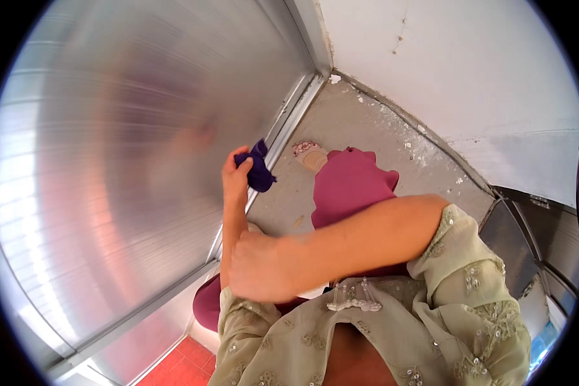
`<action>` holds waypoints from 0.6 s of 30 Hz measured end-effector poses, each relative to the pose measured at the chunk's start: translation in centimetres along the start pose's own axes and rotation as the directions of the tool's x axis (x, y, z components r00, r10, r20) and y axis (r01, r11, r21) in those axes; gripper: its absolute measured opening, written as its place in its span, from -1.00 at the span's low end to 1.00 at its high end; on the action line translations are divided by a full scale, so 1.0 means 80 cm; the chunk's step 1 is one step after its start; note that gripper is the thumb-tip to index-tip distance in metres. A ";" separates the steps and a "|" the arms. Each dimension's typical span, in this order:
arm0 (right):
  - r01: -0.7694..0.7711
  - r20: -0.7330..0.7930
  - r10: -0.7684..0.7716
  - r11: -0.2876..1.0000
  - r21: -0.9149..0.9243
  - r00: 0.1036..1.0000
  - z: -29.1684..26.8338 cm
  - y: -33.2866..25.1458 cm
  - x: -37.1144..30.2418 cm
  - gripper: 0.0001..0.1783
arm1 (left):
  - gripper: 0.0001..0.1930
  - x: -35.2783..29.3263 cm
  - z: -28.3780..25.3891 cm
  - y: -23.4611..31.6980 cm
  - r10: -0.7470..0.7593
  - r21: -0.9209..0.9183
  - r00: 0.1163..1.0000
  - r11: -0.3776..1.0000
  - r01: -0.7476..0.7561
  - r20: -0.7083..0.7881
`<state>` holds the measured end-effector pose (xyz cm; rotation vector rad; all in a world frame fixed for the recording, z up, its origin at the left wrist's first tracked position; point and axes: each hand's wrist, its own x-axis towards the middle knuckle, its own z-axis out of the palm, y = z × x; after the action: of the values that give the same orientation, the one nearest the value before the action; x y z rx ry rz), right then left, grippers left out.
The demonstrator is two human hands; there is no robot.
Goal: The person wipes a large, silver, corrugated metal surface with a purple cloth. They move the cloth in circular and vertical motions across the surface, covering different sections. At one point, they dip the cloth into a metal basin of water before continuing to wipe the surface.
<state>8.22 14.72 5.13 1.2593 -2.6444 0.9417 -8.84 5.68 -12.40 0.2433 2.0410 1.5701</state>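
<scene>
My left hand (235, 177) is raised beside the shiny metal panel, its thumb and fingers closed on a crumpled dark purple cloth (259, 170). The loose part of the cloth hangs to the right of the fingers, near the panel's lower frame. Bent across my body, my right arm brings my right hand (260, 265) over my left forearm, close to the elbow and sleeve. That hand is curled like a fist with its back toward me. Its fingertips are hidden, and whatever they grip cannot be made out.
A tall ribbed metal panel (141, 148) with a metal frame rises on the left. Opposite stands a white wall (457, 71) with peeling paint along its base. Between them lies a grey floor (360, 116) with flakes. A patterned shoe (305, 147) and maroon trousers (354, 183) show below me.
</scene>
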 end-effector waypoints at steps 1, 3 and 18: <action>-0.022 -0.037 0.022 1.000 -0.009 0.999 -0.006 0.002 0.000 -0.85 | -0.67 -0.024 -0.009 0.020 -0.006 -0.009 1.000 1.000 0.006 0.001; -0.120 -0.003 0.122 0.973 -0.195 0.993 -0.011 0.023 0.008 -0.85 | -0.63 -0.075 -0.028 0.062 -0.074 -0.094 0.997 0.993 0.075 0.015; -0.093 -0.498 0.388 0.851 0.517 0.775 -0.016 0.106 0.025 -0.39 | -0.55 -0.141 -0.025 0.197 0.147 -0.454 0.988 0.878 -0.148 -0.038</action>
<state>0.51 18.13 2.54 0.4956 -2.1581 1.7592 -3.37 3.61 6.15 0.2199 1.6192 2.0913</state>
